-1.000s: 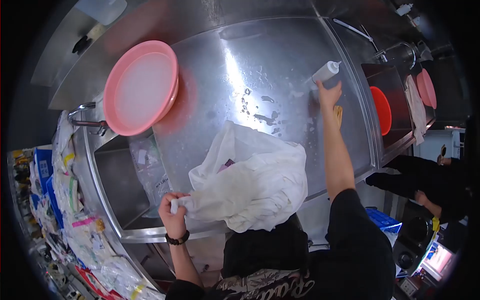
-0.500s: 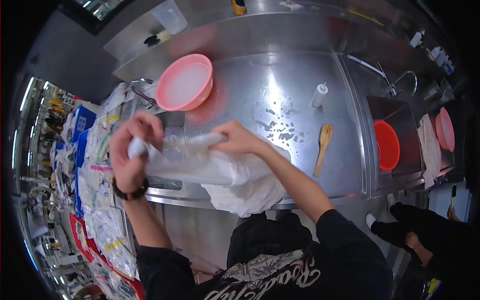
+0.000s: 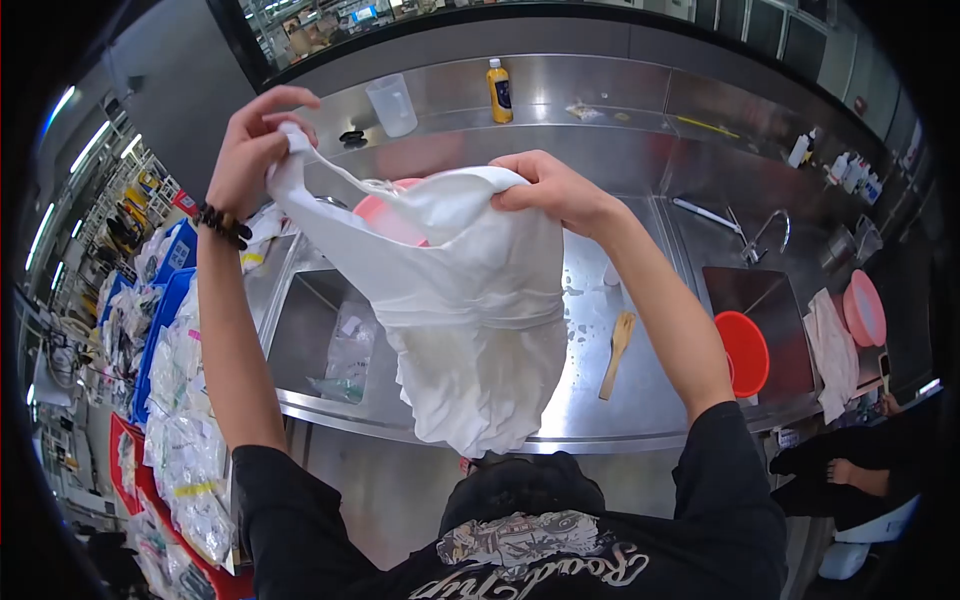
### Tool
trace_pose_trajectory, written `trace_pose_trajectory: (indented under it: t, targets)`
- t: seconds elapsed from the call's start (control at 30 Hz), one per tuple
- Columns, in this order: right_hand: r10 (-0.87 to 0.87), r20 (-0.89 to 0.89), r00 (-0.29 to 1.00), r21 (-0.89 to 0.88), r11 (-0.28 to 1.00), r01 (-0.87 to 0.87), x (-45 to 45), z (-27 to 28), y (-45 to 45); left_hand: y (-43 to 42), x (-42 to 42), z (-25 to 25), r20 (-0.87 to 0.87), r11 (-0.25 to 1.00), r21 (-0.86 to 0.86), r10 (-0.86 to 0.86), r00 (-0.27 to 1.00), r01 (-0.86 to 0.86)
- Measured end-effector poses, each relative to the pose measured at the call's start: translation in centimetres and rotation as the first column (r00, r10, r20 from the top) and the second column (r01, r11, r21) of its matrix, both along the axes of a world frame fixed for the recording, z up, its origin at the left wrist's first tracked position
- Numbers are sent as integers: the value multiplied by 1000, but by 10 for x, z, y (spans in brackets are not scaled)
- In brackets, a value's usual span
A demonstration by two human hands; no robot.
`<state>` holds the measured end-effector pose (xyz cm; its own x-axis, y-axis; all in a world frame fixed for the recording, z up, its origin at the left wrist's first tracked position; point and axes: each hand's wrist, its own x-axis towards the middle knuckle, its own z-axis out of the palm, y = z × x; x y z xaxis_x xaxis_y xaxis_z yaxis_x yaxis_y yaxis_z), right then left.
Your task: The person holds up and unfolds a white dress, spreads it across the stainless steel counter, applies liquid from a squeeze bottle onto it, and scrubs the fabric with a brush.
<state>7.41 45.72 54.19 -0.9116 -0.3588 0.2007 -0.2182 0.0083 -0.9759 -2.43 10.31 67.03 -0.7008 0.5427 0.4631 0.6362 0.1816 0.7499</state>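
A white dress hangs stretched between my two hands over the front of the steel counter. My left hand is raised at the upper left, closed on a strap of the dress, with the index finger lifted a little. At the upper right, my right hand pinches the dress's top edge between thumb and fingers. The gathered skirt drops towards the counter's front edge. Behind the fabric, a pink basin is partly hidden. A wooden slotted spatula lies right of the dress.
At left is a sink with a plastic bag inside. A clear jug and a yellow bottle stand on the back ledge. A red basin sits in the right sink. Another person's hand shows at lower right.
Both hands have risen and moved away from my body, lifting the dress from a bunched state so it hangs spread out. The view has tilted up.
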Motion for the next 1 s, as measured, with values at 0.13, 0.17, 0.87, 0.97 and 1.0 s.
trace_pose_trajectory:
  t: [0.13, 0.17, 0.87, 0.97, 1.0]
  targets:
    - [-91, -67, 994, 186, 977, 102, 12, 23, 0, -6, -10, 13, -29, 996, 60, -58, 998, 60]
    - [-116, -91, 989, 237, 962, 135, 11, 28, -4, -10, -12, 15, -38, 994, 72, -75, 996, 78]
    - [-563, -516, 645, 344, 554, 758, -13, 56, -52, -7, -44, -7, -205, 988, -155, -51, 977, 19]
    - [-555, -456, 695, 308, 634, 709, -16, 44, -57, -3, -29, -4, -124, 998, -2, -67, 990, 67]
    - [-552, -434, 712, 294, 661, 691, -16, 40, -59, -3, -29, -4, -108, 997, 22, -73, 991, 76]
